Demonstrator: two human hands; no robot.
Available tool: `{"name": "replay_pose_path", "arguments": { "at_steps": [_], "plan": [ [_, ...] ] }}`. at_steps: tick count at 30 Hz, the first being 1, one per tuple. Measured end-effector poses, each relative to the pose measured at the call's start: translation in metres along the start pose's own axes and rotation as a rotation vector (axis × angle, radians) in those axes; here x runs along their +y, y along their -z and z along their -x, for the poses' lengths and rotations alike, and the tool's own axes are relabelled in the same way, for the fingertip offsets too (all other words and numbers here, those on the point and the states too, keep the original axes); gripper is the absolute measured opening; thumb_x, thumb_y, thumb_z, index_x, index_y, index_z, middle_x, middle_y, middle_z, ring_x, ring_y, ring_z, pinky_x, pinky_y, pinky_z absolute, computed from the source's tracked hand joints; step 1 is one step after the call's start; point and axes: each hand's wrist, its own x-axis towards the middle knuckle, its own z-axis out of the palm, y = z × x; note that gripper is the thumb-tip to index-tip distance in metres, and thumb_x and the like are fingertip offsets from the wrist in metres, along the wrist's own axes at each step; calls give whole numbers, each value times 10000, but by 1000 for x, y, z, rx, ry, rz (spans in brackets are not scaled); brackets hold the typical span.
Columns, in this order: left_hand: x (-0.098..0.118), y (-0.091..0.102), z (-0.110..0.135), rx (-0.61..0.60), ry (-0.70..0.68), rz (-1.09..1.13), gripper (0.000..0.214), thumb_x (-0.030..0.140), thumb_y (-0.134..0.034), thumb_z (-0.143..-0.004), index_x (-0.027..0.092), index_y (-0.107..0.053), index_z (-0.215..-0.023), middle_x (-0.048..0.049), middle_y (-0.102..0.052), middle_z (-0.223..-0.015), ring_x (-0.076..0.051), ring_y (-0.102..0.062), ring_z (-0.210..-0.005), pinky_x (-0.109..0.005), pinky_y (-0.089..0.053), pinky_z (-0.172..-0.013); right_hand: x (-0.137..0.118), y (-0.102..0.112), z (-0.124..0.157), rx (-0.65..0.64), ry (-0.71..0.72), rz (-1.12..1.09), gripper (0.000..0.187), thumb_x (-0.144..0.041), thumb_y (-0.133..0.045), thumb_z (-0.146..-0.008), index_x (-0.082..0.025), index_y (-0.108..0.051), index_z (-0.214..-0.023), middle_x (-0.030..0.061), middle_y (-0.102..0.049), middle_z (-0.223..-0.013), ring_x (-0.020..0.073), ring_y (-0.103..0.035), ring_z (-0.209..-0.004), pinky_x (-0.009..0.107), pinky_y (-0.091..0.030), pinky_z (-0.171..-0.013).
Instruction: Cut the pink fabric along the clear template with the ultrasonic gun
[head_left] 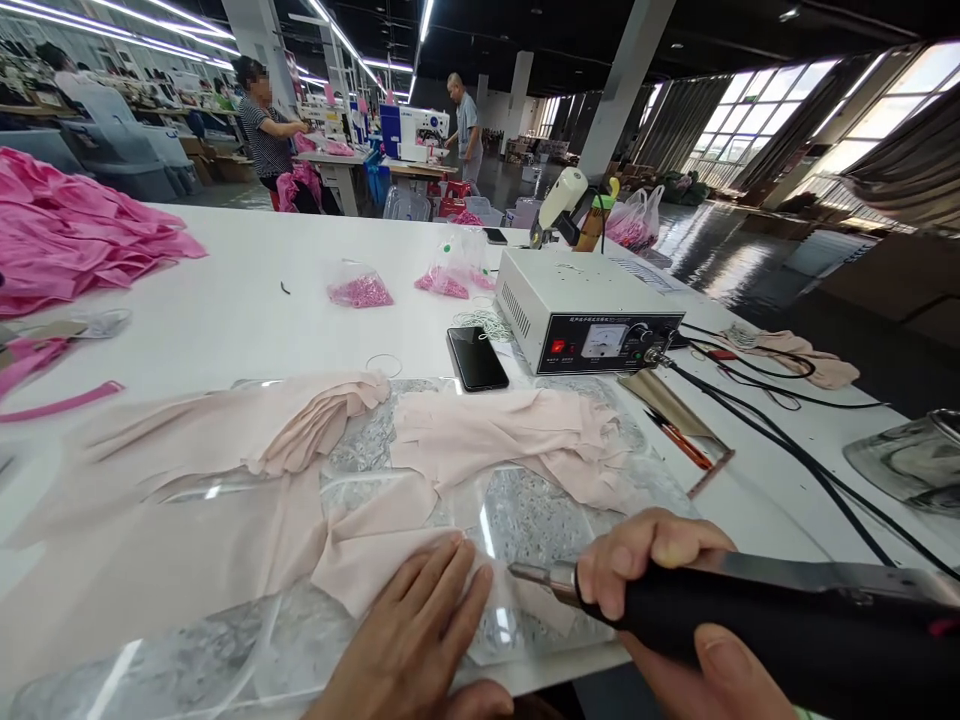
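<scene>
My left hand lies flat with fingers stretched out, pressing a pale pink fabric piece onto a grey marbled board under a clear sheet. My right hand is wrapped round the black body of a handheld ultrasonic welder. Its narrow metal tip points left, close to my left fingers and over the fabric's edge; whether it touches the cloth I cannot tell. Beyond my hands lies a stack of pale pink fabric pieces. To the left is a fanned pile of the same fabric.
A control box with a dial stands at the back, black cables running right. Nearby are a phone, an orange cutter, a glass jar, bags of pink bits and bright pink fabric. People work at machines beyond.
</scene>
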Motion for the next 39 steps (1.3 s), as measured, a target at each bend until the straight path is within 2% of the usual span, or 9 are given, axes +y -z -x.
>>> {"name": "replay_pose_path", "arguments": {
  "at_steps": [4,11,15,22,26,32,39],
  "plan": [
    [-2,-1,-1,19,-18,-7,545,552,-447,-984,88,-633,-1200,-152,-646,-1234,-286,-570,-1189,-376,-496,-948,8,-15,-8,-25,71,-27,159,-395,-572,-866,-260,-579,-951,11,-551,-784,143,-583,-573,346,-559,-545],
    [-2,-4,3,12,-11,1,585,598,-462,-958,91,-630,-1196,-161,-636,-1242,-292,-557,-1201,-378,-488,-964,24,-25,-14,-58,77,-77,163,-383,-569,-874,-250,-573,-968,1,-553,-792,128,-594,-590,318,-552,-571],
    [-1,-4,3,16,-15,-13,604,615,-455,-953,90,-633,-1190,-166,-640,-1234,-292,-557,-1205,-369,-493,-959,26,-25,-15,-51,70,-85,158,-376,-564,-870,-246,-567,-960,1,-549,-799,132,-592,-594,325,-549,-570],
    [-3,-3,2,10,-30,-39,632,630,-395,-967,86,-633,-1185,-168,-646,-1211,-295,-562,-1199,-374,-494,-963,32,-15,-11,-123,64,-79,104,-324,-548,-888,-259,-538,-970,13,-556,-830,147,-590,-625,350,-545,-595],
    [-4,-5,2,17,-38,-36,639,641,-423,-952,84,-623,-1192,-175,-633,-1211,-303,-546,-1210,-377,-487,-970,35,-15,-12,-74,66,-64,158,-353,-582,-856,-253,-539,-970,23,-561,-797,155,-553,-576,354,-529,-548],
    [-4,-7,3,14,-45,-45,621,628,-451,-949,86,-621,-1201,-181,-618,-1229,-310,-544,-1208,-377,-494,-945,35,-24,-18,-56,105,-82,135,-367,-522,-888,-266,-541,-976,-4,-531,-801,119,-521,-542,319,-515,-537],
    [-2,-5,4,11,-25,-31,614,628,-471,-941,102,-622,-1219,-158,-622,-1253,-297,-548,-1211,-368,-491,-957,45,-18,-11,-46,39,-86,167,-385,-584,-842,-266,-520,-941,18,-550,-814,150,-538,-571,364,-522,-560]
  ]
}}
